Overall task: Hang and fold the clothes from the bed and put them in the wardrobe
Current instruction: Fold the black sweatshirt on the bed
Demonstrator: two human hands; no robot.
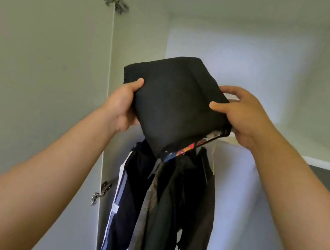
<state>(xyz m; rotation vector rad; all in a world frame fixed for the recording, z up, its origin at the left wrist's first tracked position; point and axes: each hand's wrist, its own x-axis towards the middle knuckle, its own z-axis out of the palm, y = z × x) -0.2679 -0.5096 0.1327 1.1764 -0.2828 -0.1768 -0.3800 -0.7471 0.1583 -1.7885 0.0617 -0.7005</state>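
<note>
Head view, tilted up into an open wardrobe. Shows a folded black bundle of clothes raised between both grips, above the row of hanging clothes and about level with the shelf on the right; cannot tell whether resting on that shelf at the far end. Has the left grip curled round the near left edge, thumb on top, fingers hidden underneath. Has the right grip clasping the right edge, thumb on top, fingers wrapped round the side. Looks soft, light and floppy, with no stiffness of its own: likely to sag or come unfolded if taken by one corner. Shows a coloured printed edge at the lowest corner, hinting at separate layers, prone to sliding apart. Best supported from below at both sides, thumbs pressing down on top to keep the folds together, then slid flat onto the shelf rather than dropped.
</note>
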